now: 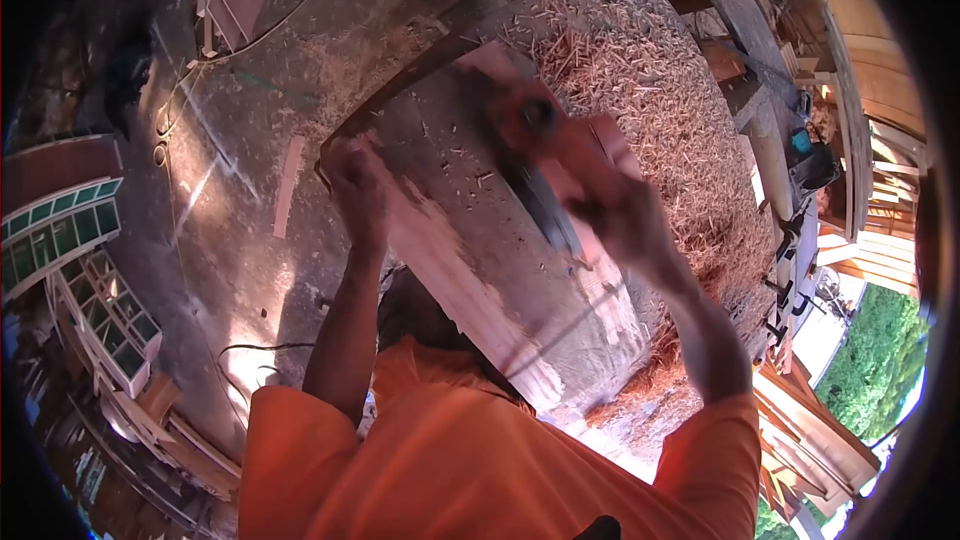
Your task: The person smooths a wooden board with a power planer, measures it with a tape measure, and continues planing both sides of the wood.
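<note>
A wide wooden board [450, 210] with bare pinkish edges lies at an angle in front of me. My left hand [357, 190] is closed on the board's upper left edge. Over the board's right side, my right hand [625, 225] is wrapped round a reddish tool [585, 155] that looks like a power planer. The tool is blurred by motion, and its underside is hidden. A dark straight strip [540, 205] extends below it, close to the board. Small chips are scattered on the board's surface.
Wood shavings [640, 60] are heaped right of the board. Green-paned window frames [65, 225] stand at the far left. A cable [270, 30] runs over the floor [230, 180]. Timber beams [765, 140] and stacked planks [815, 425] are at the right.
</note>
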Tool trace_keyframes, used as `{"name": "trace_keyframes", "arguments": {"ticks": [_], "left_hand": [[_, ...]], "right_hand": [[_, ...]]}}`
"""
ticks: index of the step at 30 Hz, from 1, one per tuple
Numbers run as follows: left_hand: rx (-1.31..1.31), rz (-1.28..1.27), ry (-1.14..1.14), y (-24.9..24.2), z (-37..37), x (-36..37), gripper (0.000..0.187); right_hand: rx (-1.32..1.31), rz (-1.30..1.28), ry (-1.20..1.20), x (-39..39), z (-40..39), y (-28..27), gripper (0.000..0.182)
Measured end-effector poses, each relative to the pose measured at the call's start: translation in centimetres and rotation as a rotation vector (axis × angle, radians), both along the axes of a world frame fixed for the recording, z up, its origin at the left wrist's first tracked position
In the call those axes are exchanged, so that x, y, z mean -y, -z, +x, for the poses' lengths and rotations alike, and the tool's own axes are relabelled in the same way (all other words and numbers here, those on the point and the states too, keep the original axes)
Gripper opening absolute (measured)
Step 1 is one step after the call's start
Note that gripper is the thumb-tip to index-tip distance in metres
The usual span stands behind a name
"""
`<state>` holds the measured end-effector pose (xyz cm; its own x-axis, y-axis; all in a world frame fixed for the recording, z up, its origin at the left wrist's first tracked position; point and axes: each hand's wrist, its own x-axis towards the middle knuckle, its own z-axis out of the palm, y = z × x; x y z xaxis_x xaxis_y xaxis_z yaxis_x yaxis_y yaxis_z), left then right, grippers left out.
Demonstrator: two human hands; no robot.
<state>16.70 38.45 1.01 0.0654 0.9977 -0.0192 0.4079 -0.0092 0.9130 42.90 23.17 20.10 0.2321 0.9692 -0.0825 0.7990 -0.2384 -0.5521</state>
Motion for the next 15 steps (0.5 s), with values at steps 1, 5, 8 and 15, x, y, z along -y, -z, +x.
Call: {"name": "trace_keyframes", "arguments": {"ticks": [1,5,8,15], "left_hand": [[0.034,0.052,0.05,0.4,-0.3,0.1,0.051],[0.048,0.058,-0.004,0.6,0.1,-0.3,0.044],[0.008,0.088,0.019,0.3,-0.3,-1.1,0.042],[-0.072,0.059,-0.047,0.8,0.1,-2.4,0.046]], "right_hand": [[-0.024,-0.049,0.003,-3.2,-0.3,-0.7,0.034],[0.003,-0.035,0.005,-12.7,-0.2,0.2,0.029],[-0.342,-0.117,0.28,-14.1,-0.5,0.4,0.039],[0.0,0.168,0.104,0.3,-0.1,1.5,0.04]]}}
